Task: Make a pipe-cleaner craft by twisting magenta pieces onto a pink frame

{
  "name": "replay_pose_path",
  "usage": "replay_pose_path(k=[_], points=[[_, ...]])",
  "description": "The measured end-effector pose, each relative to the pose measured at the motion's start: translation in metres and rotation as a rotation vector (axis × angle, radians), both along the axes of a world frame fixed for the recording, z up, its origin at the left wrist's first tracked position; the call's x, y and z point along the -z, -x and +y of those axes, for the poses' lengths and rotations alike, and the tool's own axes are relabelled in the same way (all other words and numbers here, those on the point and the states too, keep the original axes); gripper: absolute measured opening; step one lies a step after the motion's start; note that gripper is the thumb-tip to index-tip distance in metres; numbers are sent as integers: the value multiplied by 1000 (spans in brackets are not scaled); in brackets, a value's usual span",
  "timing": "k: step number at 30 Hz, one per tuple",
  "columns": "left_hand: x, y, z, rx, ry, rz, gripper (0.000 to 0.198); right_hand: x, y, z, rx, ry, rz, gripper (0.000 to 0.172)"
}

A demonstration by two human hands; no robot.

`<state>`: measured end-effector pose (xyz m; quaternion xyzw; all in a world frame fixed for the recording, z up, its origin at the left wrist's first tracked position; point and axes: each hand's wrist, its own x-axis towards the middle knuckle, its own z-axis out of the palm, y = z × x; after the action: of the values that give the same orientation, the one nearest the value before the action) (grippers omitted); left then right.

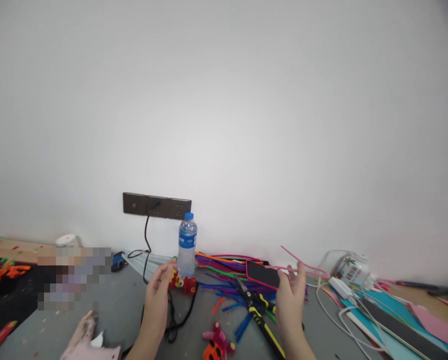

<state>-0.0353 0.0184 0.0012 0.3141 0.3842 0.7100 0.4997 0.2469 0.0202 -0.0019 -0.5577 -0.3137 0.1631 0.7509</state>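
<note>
My left hand (154, 305) has its fingers curled at the edge of a small red and yellow figure (188, 285) with an eye on it, and seems to grip it; part of the figure is hidden behind the fingers. In my right hand (291, 297), raised over the table, a bent pink pipe cleaner (316, 271) is pinched between thumb and fingers. Beneath that hand lie pliers (259, 320) with black and yellow handles and a phone (261, 274) with a pink rim. Close to the front edge of view sits a pink and orange figure (217, 342) with black spots.
A water bottle (187, 250) stands by the wall, below a socket strip (156, 205) with a black cable. Coloured pipe cleaners (216, 287) spread across the grey table (186, 327). White cables (331, 315) and coloured paper (434, 325) lie right. Another person's arm (85, 335) reaches in at lower left.
</note>
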Motion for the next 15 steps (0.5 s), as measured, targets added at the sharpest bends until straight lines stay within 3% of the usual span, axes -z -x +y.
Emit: replay_pose_path(k=[6,12,15], points=[[-15,2,-6,440,62,-455,56,-7,23,-3,-232,-79,-47,63],[-16,0,-10,632,-14,-505,61,-1,45,-3,-399,-70,-10,59],[-8,-3,-7,617,-7,-403,54,-2,52,-4,-541,-64,-6,52]])
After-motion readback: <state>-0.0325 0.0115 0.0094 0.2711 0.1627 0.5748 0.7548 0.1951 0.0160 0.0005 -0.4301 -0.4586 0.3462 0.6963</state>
